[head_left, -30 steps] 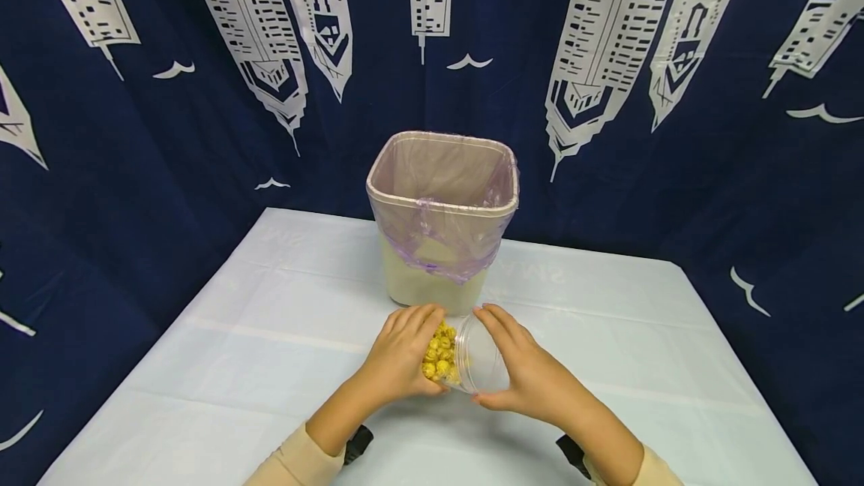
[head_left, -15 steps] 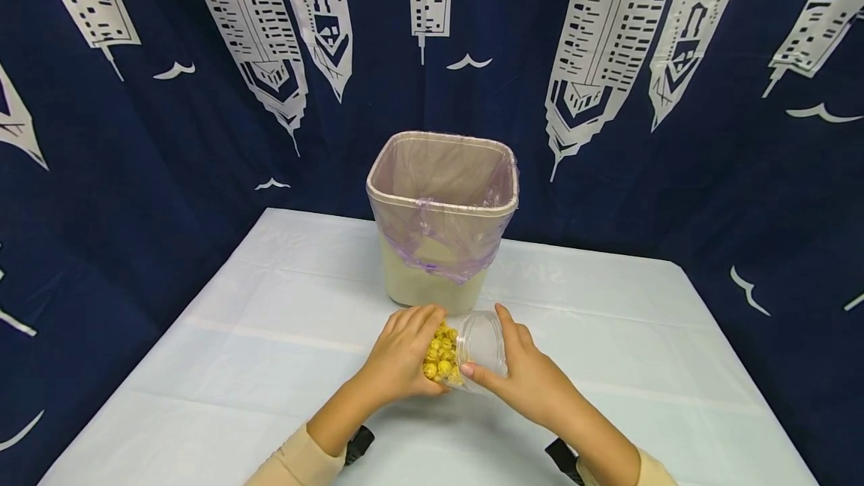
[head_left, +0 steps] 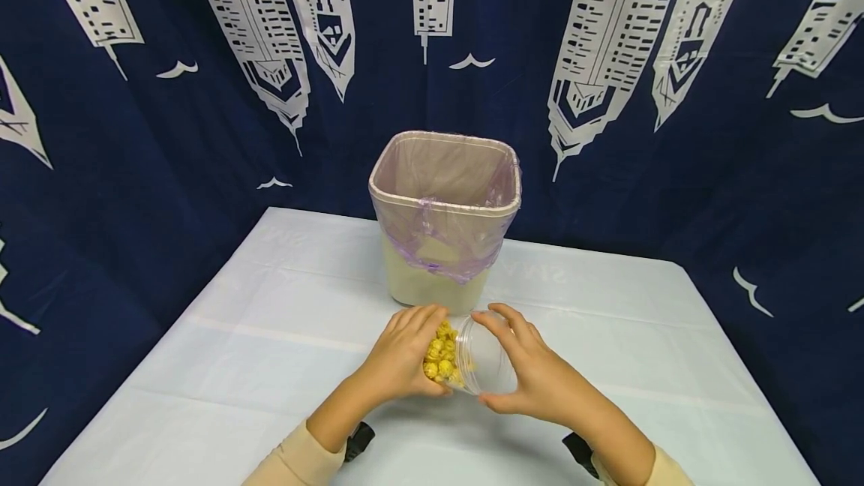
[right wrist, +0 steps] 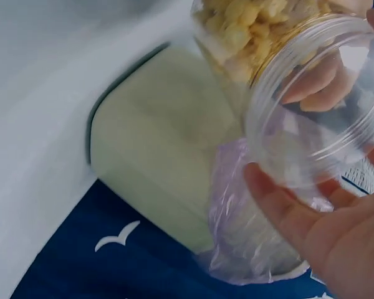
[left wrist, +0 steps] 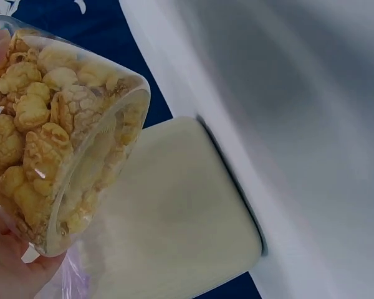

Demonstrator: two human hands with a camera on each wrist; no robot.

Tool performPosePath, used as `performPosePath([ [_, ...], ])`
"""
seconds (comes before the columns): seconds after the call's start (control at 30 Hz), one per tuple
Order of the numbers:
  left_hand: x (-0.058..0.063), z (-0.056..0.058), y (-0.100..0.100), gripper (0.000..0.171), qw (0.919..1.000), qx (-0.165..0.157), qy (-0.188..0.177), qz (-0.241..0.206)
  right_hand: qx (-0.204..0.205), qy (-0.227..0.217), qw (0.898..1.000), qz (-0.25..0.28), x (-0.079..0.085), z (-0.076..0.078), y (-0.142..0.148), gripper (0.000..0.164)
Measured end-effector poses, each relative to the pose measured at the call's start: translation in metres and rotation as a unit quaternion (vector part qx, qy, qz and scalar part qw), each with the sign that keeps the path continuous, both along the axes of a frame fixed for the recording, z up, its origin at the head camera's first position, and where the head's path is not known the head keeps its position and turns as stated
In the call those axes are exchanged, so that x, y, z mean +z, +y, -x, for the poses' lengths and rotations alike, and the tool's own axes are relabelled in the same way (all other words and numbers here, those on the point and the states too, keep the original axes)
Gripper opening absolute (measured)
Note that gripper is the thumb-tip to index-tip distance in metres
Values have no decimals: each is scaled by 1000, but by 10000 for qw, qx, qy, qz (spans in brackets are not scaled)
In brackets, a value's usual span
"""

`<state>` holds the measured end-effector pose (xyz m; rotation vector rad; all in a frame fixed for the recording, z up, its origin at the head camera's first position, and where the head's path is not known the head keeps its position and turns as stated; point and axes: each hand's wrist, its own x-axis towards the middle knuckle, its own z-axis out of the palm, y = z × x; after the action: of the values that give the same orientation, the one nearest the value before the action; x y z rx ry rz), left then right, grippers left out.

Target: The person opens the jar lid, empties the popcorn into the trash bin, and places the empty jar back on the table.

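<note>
Yellow popcorn [head_left: 440, 358] fills a clear plastic jar [left wrist: 103, 156] that is tipped on its side above the table. My left hand [head_left: 400, 357] grips the jar's body from the left, with the fingers over the top and the thumb below. The clear screw lid [right wrist: 311, 112] sits at the jar's mouth and faces right. Around its rim curve the fingers and thumb of my right hand [head_left: 536, 370]. Part of the popcorn is hidden behind the left fingers, and the jar's base shows only in the left wrist view.
Just beyond the hands stands a cream bin [head_left: 432, 287] lined with a thin purple bag [head_left: 459, 246] folded over its rim. A white cloth covers the table [head_left: 243, 351]. Behind hangs a navy curtain [head_left: 378, 96] printed with white buildings.
My right hand has turned back and forth at the lid: the thumb rose up the lid, then came down to its lower edge again. My left hand and the jar stay nearly in place.
</note>
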<state>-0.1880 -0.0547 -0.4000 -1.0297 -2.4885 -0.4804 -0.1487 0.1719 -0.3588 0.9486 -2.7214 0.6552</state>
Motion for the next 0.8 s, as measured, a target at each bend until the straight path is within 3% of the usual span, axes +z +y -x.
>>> performPosePath([
  [0.23,4,-1,0,106,9990,-183,-408,60,760,896,9921,-431,2,2,6,94],
  [0.5,9,-2,1,107,9955,-417,-854,50,894,945,9885,-768,7,-6,9,95],
  [0.63,9,-3,1,107,9947,-458,-919,7,677,507,9937,-735,10,-12,9,108],
  [0.73,8,-3,2,106,9959,-346,-838,-28,-20,-49,9991,-422,11,-17,5,113],
  [0.8,7,-3,2,105,9969,-263,-745,-58,-642,-378,9971,-140,11,-19,1,110],
])
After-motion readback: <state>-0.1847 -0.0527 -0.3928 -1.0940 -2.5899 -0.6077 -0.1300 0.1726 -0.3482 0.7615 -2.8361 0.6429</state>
